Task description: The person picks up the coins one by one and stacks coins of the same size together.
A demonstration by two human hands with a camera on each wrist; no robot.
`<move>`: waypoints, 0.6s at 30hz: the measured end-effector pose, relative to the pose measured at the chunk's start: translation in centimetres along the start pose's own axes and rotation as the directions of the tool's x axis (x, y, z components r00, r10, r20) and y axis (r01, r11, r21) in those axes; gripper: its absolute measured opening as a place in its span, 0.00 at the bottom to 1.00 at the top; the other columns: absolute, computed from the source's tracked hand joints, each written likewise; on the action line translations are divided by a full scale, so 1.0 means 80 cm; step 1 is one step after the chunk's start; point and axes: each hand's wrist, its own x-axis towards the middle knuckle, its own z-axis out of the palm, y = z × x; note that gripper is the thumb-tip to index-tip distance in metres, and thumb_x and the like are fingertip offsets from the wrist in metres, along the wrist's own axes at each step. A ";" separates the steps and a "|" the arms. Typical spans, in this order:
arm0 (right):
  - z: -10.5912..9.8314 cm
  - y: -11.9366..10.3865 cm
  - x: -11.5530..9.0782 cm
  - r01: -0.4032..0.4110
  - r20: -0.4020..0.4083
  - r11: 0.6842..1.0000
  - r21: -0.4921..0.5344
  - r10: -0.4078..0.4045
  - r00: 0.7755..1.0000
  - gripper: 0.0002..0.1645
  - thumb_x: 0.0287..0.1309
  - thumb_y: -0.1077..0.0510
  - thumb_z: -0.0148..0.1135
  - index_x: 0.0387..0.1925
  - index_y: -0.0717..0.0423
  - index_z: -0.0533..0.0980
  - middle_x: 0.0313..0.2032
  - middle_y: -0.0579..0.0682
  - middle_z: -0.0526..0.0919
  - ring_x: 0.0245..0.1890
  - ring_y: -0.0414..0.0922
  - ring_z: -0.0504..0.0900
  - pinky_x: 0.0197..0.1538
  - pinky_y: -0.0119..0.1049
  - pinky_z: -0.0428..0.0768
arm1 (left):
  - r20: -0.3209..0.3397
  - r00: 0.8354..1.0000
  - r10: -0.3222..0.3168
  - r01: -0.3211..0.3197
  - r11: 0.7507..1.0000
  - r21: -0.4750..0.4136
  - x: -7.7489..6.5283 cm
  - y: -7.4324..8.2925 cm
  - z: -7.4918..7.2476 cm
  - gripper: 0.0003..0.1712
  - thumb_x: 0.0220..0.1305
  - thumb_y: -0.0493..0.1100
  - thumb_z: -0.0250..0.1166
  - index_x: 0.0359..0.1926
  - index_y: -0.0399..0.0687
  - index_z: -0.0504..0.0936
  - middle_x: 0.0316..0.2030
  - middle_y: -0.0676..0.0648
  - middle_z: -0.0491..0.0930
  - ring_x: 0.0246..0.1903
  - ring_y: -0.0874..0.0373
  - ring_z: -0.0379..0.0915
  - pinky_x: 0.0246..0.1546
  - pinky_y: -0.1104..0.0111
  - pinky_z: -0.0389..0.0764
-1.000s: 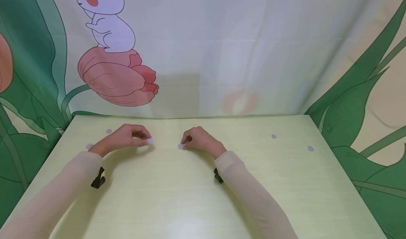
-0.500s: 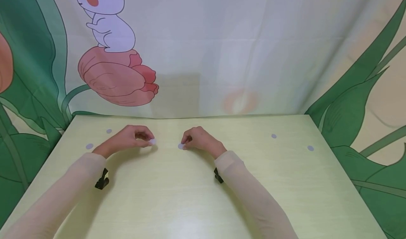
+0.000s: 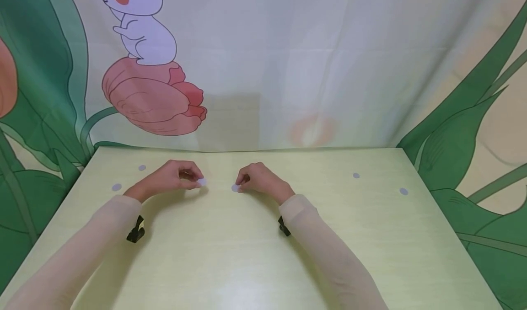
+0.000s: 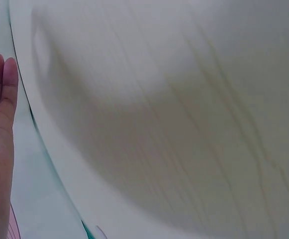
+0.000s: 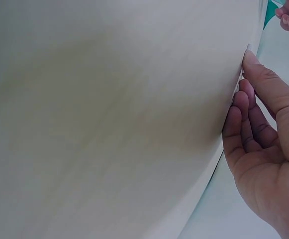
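A small pale lilac-white disc (image 3: 201, 182) is pinched between the thumb and fingertips of my left hand (image 3: 174, 175), just above the table near its far edge. To the right of it, my right hand (image 3: 261, 182) pinches a second pale disc (image 3: 235, 188) low at the table top, its rim sticking out past the fingertips. A short gap separates the two discs. The right wrist view shows that disc edge-on at the thumb tip (image 5: 250, 57), with the other fingers curled below. In the left wrist view only part of my left hand (image 4: 0, 129) shows, its disc out of sight.
Two flat pale spots (image 3: 117, 187) lie on the table (image 3: 230, 255) behind my left wrist, and two more spots (image 3: 356, 175) lie at the far right. A printed curtain (image 3: 288, 63) hangs right behind the table's far edge.
My left hand has moved a little to the right with its disc, narrowing the gap to the right hand. The right hand stays in place.
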 end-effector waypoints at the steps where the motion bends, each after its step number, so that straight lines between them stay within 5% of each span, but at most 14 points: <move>1: 0.000 0.000 0.000 0.000 0.000 1.000 -0.001 0.000 1.000 0.05 0.58 0.58 0.75 0.38 0.50 0.86 0.34 0.40 0.86 0.37 0.37 0.81 0.46 0.28 0.78 | 0.003 1.000 -0.002 0.002 1.000 -0.003 0.000 0.000 0.000 0.13 0.60 0.41 0.76 0.45 0.45 0.86 0.44 0.45 0.83 0.45 0.50 0.80 0.46 0.72 0.81; 18: 0.000 0.000 0.001 0.011 0.002 1.000 -0.009 -0.011 1.000 0.05 0.58 0.59 0.75 0.38 0.51 0.86 0.34 0.42 0.87 0.37 0.37 0.81 0.45 0.28 0.77 | 0.028 1.000 -0.001 0.001 1.000 -0.008 0.015 0.001 0.012 0.12 0.60 0.40 0.76 0.45 0.48 0.86 0.44 0.48 0.84 0.46 0.52 0.81 0.46 0.69 0.82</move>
